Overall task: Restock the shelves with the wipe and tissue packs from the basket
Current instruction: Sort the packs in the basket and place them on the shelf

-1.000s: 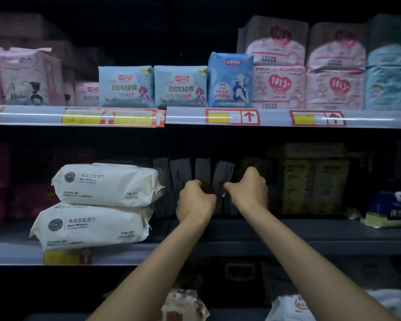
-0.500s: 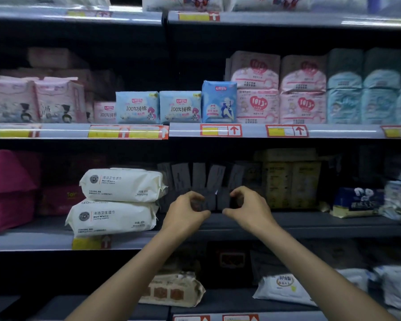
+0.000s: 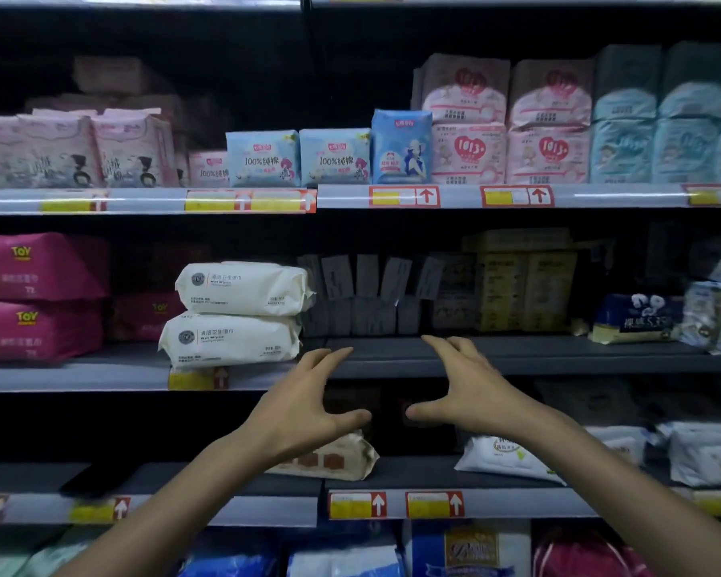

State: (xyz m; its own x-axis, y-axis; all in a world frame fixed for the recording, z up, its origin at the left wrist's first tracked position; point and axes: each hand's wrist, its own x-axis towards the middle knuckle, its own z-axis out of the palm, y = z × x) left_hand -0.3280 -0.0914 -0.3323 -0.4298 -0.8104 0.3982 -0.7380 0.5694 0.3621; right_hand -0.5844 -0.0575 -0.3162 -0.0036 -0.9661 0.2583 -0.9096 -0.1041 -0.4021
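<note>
Both hands are empty. The left hand [image 3: 309, 406] and the right hand [image 3: 471, 389] hang side by side with fingers spread wide and thumbs pointing at each other, and they hold nothing. Just past the fingertips, on the shelf [image 3: 558, 360], stands a row of small grey packs [image 3: 367, 285]. They are thin and stand on end, and some in the top row lean to one side. That is the first worry: if a finger bumps one, it may tip and knock its neighbours down, one after another. It is dim back there too, so it is hard to see if the row is straight or if a pack has slid behind. To the left of the left hand lie two white packs [image 3: 238, 314], one on top of the other, close to the front edge of the shelf. A careless arm could push them, and the top one looks soft and round, so it could slide off and fall. Below the hands a tan pack [image 3: 342, 460] lies on the next shelf down, and a falling pack could land on it. The basket is not in view, so I cannot tell how many packs are left in it. Reaching for it without looking could make a wrist catch the shelf edge or drag a pack out.
</note>
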